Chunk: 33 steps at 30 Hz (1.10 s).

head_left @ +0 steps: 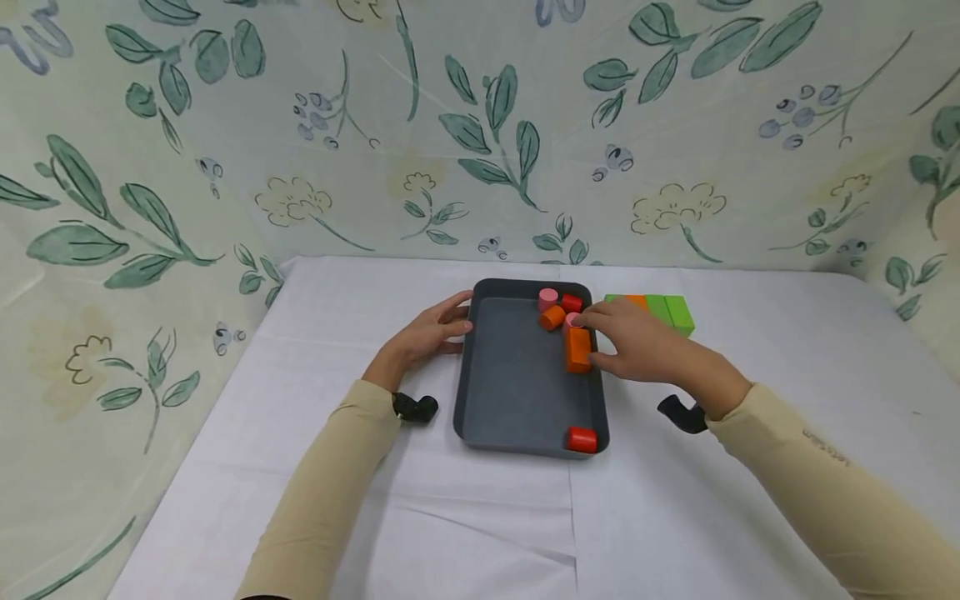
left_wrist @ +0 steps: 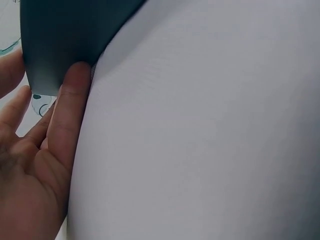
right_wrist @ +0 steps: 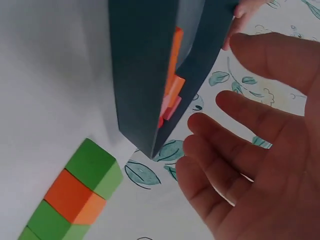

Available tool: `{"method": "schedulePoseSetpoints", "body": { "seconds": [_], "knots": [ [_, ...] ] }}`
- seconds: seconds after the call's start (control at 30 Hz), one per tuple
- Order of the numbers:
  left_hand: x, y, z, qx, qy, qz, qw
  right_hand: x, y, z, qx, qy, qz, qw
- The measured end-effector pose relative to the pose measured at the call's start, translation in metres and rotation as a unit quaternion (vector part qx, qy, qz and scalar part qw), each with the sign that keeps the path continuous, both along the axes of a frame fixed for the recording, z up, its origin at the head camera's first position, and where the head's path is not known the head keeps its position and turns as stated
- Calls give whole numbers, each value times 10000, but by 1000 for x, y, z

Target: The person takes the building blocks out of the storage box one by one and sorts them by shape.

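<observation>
One orange block (head_left: 577, 350) is the piece under your right hand (head_left: 637, 342), just right of centre in the head view, lying inside the dark grey tray (head_left: 510, 375) against its right wall. It looks like a rigid, light, painted block with flat faces, probably a little slick, so take it across its two long sides. Your right fingers are spread and relaxed over it; I cannot tell whether they actually pinch it. Your left hand (head_left: 427, 333) rests flat-fingered against the tray's left rim, gripping nothing.

Counting in the tray: one orange block, one orange cylinder (head_left: 552, 317), two red cylinders (head_left: 581, 439), and two pink cylinders (head_left: 548, 297), one of them half hidden by your fingers. Outside, right of the tray on the white cloth (head_left: 750, 467), sits a row of blocks (head_left: 660, 310): in the right wrist view, three green and one orange.
</observation>
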State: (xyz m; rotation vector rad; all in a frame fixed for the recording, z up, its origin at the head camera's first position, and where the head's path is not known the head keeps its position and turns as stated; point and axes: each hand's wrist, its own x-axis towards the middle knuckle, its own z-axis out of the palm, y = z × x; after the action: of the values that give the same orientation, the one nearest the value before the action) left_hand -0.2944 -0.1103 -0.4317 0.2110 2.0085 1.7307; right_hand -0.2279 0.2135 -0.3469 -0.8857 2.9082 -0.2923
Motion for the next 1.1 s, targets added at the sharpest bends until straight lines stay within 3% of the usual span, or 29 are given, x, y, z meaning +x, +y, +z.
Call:
{"method": "schedulePoseSetpoints", "body": {
  "seconds": [0.3, 0.73, 1.1],
  "knots": [
    [1, 1, 2, 26, -12, -23, 10000, -10, -3, -33, 598, 664, -36, 9960],
    [1, 0, 3, 4, 10, 5, 10000, -11, -15, -39, 925, 822, -389, 9915],
    [2, 1, 3, 12, -18, 42, 10000, -10, -17, -41, 796, 763, -460, 9928]
  ]
}}
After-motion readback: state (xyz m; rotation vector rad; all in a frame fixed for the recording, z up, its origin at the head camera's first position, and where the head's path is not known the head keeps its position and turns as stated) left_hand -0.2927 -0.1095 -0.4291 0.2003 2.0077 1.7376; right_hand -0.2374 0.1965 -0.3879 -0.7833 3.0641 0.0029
